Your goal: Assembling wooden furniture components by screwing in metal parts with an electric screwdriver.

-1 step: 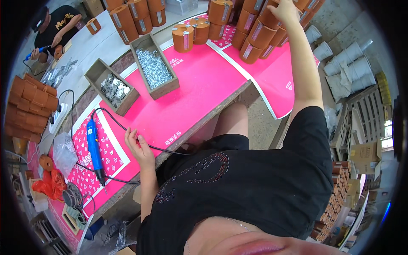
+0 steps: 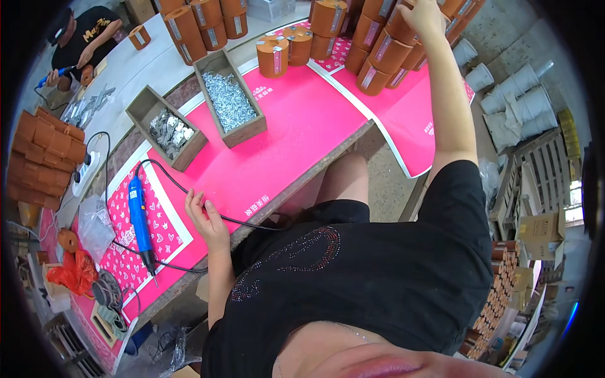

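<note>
My left hand (image 2: 209,223) lies on the pink mat (image 2: 302,120) by the table's front edge, fingers spread and holding nothing. A black cable (image 2: 169,172) passes close to it. Left of this hand lies a blue electric screwdriver (image 2: 140,217), its tip toward me. My right arm reaches far out to the stacked brown cylinders with metal strips. There my right hand (image 2: 425,19) has its bent fingers on a brown cylinder (image 2: 399,28) at the top of the stack; the picture's upper edge cuts off part of this grip. Two short cylinders (image 2: 273,60) stand apart from the stack.
One wooden box (image 2: 253,131) holds screws, another (image 2: 189,156) small metal plates. More cylinders (image 2: 44,157) are piled at the left. Across the table a co-worker (image 2: 88,38) holds a blue tool. White buckets (image 2: 520,94) and a pallet (image 2: 535,164) stand at the right.
</note>
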Available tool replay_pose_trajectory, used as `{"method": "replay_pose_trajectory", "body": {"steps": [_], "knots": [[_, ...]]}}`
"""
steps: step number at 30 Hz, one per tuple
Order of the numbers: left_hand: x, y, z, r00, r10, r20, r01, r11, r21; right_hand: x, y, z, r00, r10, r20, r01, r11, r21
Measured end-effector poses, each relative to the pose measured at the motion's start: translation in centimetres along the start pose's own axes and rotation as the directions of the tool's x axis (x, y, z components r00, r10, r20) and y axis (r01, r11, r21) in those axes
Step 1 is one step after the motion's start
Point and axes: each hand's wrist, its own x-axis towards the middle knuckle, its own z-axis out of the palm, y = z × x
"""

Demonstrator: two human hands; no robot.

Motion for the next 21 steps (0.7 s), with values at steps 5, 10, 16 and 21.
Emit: {"method": "replay_pose_trajectory", "body": {"steps": [5, 10, 16, 21], "knots": [[0.0, 0.5, -0.6, 1.0, 0.004, -0.004, -0.003, 0.995, 0.102, 0.0, -7.7, 2.1, 0.923, 0.024, 0.385, -0.103, 0.977, 0.186], [0.4, 0.8, -0.1, 0.999, 0.04, -0.015, -0.039, 0.994, 0.101, 0.5, -5.6, 14.3, 0.898, -0.011, 0.44, -0.114, 0.96, 0.257], [0.1, 0.8, -0.4, 0.998, 0.004, -0.058, 0.001, 0.996, 0.094, 0.5, -6.0, 18.2, 0.666, 0.347, 0.66, -0.536, 0.839, 0.1], [0.2, 0.9, -0.4, 0.999, 0.035, -0.021, -0.032, 0.989, 0.141, -1.0, -4.1, 19.6, 0.835, 0.292, 0.466, -0.392, 0.911, 0.131]]}}
